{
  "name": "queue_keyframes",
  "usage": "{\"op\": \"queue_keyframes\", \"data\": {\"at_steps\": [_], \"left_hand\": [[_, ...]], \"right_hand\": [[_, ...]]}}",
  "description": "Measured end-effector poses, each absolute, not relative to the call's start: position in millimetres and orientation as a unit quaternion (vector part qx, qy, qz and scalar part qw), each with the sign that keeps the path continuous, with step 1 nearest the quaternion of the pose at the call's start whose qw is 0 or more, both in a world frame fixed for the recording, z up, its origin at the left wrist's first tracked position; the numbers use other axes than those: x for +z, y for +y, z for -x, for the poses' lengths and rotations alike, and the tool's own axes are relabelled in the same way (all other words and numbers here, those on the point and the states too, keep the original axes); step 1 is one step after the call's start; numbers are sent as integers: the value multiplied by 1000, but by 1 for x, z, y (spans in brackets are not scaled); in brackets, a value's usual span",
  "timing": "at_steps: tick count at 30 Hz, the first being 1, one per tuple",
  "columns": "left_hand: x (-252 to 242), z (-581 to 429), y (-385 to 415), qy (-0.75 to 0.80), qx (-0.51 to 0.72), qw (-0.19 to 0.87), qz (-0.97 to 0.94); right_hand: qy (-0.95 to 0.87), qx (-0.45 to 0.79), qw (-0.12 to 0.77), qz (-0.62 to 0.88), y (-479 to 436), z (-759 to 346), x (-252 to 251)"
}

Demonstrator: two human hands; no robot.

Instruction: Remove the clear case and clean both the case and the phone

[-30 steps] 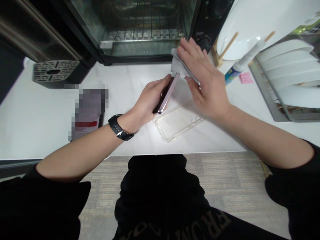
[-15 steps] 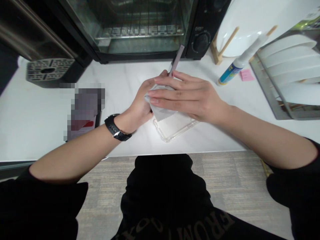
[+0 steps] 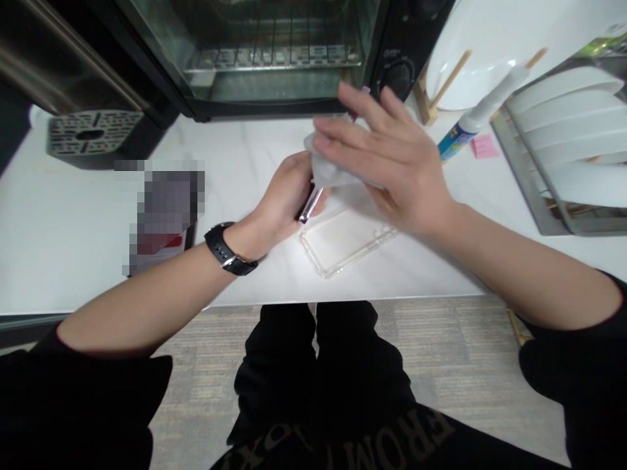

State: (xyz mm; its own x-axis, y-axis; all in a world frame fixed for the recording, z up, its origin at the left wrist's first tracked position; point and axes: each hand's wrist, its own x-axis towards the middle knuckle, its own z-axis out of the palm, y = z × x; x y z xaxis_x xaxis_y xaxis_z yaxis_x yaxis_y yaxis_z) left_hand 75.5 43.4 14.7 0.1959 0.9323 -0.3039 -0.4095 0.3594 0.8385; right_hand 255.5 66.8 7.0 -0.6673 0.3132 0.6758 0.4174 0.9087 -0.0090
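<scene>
The phone [image 3: 310,203] is standing on edge above the white surface [image 3: 255,150], with the left hand [image 3: 284,202] fingers clamping its lower end. The right hand [image 3: 392,163], fingers spread flat, is pressing a grey cloth [image 3: 327,171] against it, hiding most of the phone. A clear case [image 3: 343,241] is lying just below.

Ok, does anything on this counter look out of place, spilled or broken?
Nothing looks spilled or broken. The one oddity is the white tube with a blue label, lying on its side on the white counter beside the metal dish rack. The clear plastic phone case lies empty below the hands; the slim phone is out of it.
</scene>
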Motion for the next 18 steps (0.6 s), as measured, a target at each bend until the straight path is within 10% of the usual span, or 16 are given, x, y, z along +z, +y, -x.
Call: {"op": "queue_keyframes", "data": {"at_steps": [18], "left_hand": [[15, -75, 47, 447, 459, 678, -361]], "right_hand": [[-889, 9, 359, 286, 68, -256, 7]]}}
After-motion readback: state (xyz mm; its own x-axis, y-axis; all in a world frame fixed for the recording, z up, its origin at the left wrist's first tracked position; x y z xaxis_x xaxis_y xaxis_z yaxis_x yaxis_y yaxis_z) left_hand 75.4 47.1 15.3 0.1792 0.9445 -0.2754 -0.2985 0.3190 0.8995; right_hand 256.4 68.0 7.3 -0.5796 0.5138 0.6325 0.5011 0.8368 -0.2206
